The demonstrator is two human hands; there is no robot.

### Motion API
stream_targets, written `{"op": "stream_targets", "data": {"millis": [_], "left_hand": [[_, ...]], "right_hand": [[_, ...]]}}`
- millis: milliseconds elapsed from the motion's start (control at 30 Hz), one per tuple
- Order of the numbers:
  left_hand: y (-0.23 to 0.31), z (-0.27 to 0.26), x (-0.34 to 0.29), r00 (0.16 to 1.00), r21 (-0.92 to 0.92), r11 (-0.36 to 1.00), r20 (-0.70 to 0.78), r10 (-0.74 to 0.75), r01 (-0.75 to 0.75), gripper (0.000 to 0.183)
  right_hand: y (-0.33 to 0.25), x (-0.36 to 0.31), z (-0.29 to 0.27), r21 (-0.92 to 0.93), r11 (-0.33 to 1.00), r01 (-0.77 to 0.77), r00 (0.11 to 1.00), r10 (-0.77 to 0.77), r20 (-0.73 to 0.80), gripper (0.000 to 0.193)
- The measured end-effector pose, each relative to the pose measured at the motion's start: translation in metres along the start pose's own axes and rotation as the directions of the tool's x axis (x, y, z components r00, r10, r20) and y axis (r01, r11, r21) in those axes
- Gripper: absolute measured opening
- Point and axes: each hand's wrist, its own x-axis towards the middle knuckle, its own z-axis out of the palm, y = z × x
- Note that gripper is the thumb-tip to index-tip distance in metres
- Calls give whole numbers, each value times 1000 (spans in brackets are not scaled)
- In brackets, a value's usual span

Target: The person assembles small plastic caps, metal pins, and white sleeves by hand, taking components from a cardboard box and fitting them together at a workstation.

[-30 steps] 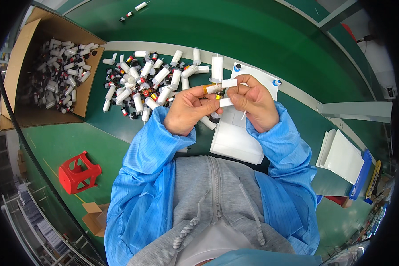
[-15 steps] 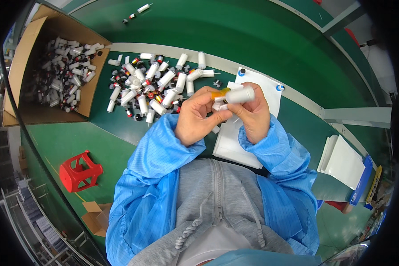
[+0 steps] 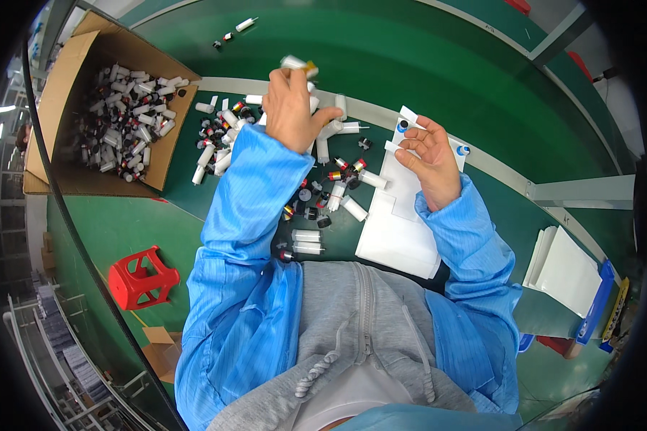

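Observation:
My left hand [image 3: 292, 115] reaches over the pile of white cylinders [image 3: 323, 147], thumb spread away from its fingers. Just past the fingertips is a blurred white cylinder with a yellow part [image 3: 295, 65]; it looks free of the grip. My right hand [image 3: 435, 158] pinches small white strips [image 3: 394, 146], whose ends stick out on either side of the fingers. Below that hand lie white sheets [image 3: 399, 237] on the green table. Two small blue-topped pieces, a left one [image 3: 402, 126] and a right one [image 3: 462, 151], sit at the sheets' far edge.
At the left a cardboard box [image 3: 57, 136] holds many similar cylinders and dark caps. Loose black, red and yellow parts [image 3: 338, 176] lie mid-table. More white sheets [image 3: 564, 273] are at the right beside a blue bin [image 3: 595, 302]. A red stool [image 3: 142, 276] stands on the floor.
My left hand has moved away from my right, up and left over the pile. The white cylinder has left my right hand, which has shifted slightly right and keeps the white strips.

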Motion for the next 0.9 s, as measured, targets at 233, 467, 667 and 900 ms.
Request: {"op": "stream_targets", "data": {"millis": [233, 467, 667, 900], "left_hand": [[0, -7, -40, 971, 27, 983, 166, 174, -181, 33], [66, -25, -63, 934, -652, 745, 165, 318, -138, 35], [76, 6, -86, 954, -906, 343, 289, 77, 247, 72], [70, 17, -91, 872, -772, 448, 487, -40, 452, 36]], "right_hand": [[0, -1, 1, -264, 957, 121, 990, -98, 99, 82], [-30, -35, 34, -359, 870, 339, 927, -243, 286, 91], [-37, -29, 29, 78, 987, 139, 980, -148, 136, 73], [-28, -23, 27, 64, 989, 135, 981, -142, 128, 67]]}}
